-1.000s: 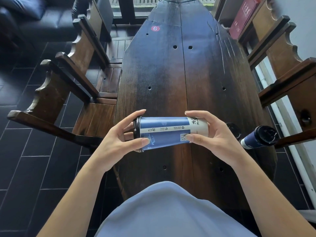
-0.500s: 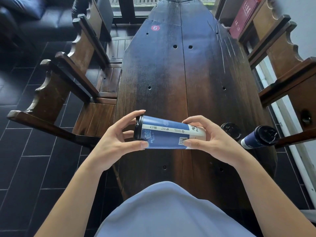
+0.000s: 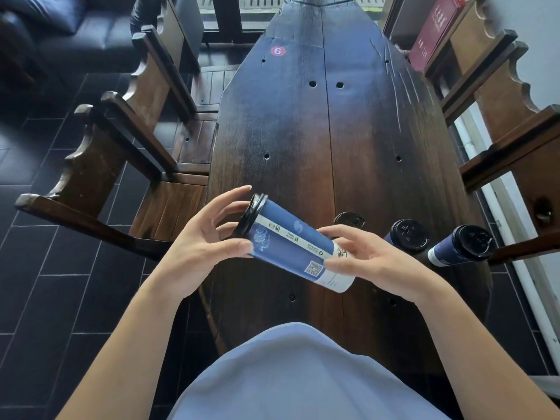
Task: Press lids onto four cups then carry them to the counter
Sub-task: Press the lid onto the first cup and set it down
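Note:
A tall blue paper cup (image 3: 291, 245) with a black lid (image 3: 251, 215) lies tilted between my hands above the dark wooden table (image 3: 318, 131). My left hand (image 3: 206, 241) is at the lid end, thumb on the cup wall, fingers spread by the lid. My right hand (image 3: 366, 256) grips the white base end. To the right stand three more lidded cups: one (image 3: 348, 220) partly hidden behind my right hand, one (image 3: 409, 236) in the middle, one (image 3: 463, 245) near the table's right edge.
Heavy wooden chairs (image 3: 121, 153) line the table's left side over black floor tiles, and more chairs (image 3: 509, 122) stand on the right. A red number sticker (image 3: 278, 50) marks the far table end. A red box (image 3: 436, 31) leans at the back right.
The cup has turned from level to tilted, lid end up and away, base end down toward me. My right hand has shifted lower, uncovering more of the cups behind it.

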`<control>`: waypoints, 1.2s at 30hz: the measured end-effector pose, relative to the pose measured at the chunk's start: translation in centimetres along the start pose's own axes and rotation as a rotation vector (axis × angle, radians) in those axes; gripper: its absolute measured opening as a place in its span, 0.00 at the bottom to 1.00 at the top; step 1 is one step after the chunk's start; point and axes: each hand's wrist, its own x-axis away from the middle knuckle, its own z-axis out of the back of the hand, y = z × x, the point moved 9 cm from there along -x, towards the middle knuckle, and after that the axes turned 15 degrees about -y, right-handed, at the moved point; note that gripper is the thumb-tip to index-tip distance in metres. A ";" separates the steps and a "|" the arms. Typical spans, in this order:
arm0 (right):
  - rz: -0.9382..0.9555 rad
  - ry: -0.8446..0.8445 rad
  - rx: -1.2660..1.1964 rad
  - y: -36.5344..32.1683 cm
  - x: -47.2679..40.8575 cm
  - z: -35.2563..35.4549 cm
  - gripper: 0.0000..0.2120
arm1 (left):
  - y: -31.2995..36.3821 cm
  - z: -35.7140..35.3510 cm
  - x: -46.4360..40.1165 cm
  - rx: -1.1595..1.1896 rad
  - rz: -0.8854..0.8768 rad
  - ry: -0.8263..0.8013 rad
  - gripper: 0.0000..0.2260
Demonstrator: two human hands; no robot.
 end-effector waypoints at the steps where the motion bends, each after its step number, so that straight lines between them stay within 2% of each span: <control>1: -0.010 -0.015 0.012 0.2 -0.3 -0.3 0.26 | 0.2 0.0 -0.1 0.031 -0.008 0.021 0.42; 8: 0.002 -0.001 0.097 0.2 -1.7 -1.7 0.25 | 0.0 -1.6 -1.5 0.163 -0.004 0.044 0.45; 16: -0.025 0.064 0.122 0.8 -2.3 -2.4 0.32 | -1.2 -3.2 -2.5 0.272 0.160 0.094 0.52; 17: -0.029 0.069 0.126 0.9 -2.4 -2.5 0.32 | -1.5 -3.3 -2.5 0.272 0.190 0.100 0.50; 20: -0.037 0.083 0.133 1.1 -2.6 -2.8 0.34 | -1.7 -3.5 -2.7 0.280 0.220 0.111 0.34; 22: -0.039 0.088 0.139 1.4 -2.8 -2.9 0.34 | -1.7 -3.6 -2.7 0.269 0.231 0.115 0.30; 27: -0.069 0.091 0.160 2.0 -3.4 -3.1 0.30 | -2.0 -3.3 -2.7 0.235 0.250 0.125 0.29; 33: -0.091 0.080 0.176 2.2 -3.5 -2.9 0.32 | -2.0 -3.1 -2.7 0.209 0.270 0.125 0.30; 36: -0.093 0.056 0.184 1.6 -3.4 -2.3 0.27 | -1.9 -3.3 -2.8 0.195 0.270 0.115 0.32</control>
